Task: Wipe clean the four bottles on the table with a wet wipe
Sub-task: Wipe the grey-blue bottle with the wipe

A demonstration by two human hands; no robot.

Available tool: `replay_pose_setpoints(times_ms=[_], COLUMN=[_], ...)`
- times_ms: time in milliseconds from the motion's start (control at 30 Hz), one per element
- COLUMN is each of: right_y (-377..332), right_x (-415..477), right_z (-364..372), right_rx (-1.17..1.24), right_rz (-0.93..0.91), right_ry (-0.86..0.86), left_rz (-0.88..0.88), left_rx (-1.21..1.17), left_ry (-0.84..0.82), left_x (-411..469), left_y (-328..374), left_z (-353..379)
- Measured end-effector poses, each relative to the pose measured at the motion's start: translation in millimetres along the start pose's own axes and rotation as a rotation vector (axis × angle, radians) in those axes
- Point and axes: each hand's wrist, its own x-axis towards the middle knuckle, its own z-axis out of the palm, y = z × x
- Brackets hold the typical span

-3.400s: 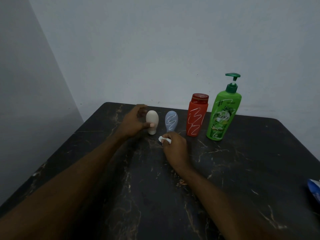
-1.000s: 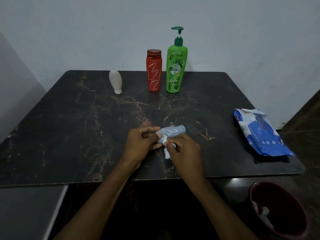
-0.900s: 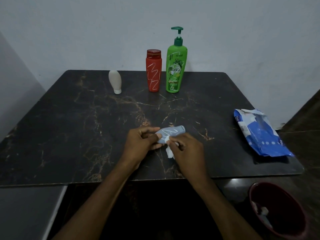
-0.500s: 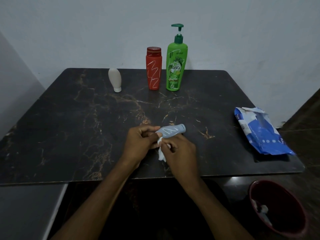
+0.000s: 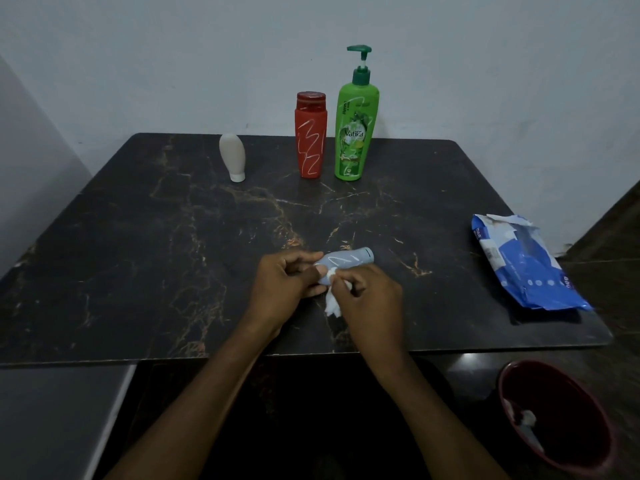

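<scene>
Left hand (image 5: 282, 287): fingers curled round the base end of the blue bottle (image 5: 348, 262), gripping it
Blue bottle: on its side between the 2 hands, cap end pointing away to the right, past the right hand's knuckles; white scribble on its face; cannot tell if it touches the table (image 5: 138, 254)
Right hand (image 5: 372, 301): fingers curled, pinching the wet wipe (image 5: 333, 304) against the bottle's near side, just beside the left hand
Wet wipe: white, bunched, its loose end hanging below between the 2 hands
White bottle (image 5: 232, 156): standing on its cap, well beyond the left hand
Red bottle (image 5: 310, 136), green pump bottle (image 5: 355, 133): upright, just beside each other, well beyond both hands
Wipes pack (image 5: 526, 271): flat, well right of the right hand
Bin (image 5: 561, 427): off the table, below and right of the right forearm
</scene>
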Motion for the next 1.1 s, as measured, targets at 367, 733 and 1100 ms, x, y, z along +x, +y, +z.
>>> replay_pose_setpoints(times_ms=[367,733,1100], right_y=[3,-7,-11], right_x=[10,23,19], right_z=[-10,-10,-6], right_rx=[-0.015,-0.124,-0.137], right_rz=[0.018,-0.159,-0.141], right_ry=[-0.036,-0.212,-0.166], left_rz=[0.046,0.139,0.163], left_rx=[0.130,0.234,0.240], left_ry=[-0.080,-0.073,-0.073], left_x=[-2,-6,-6], left_y=[2,-2,-2], left_z=[-5,-5,-4])
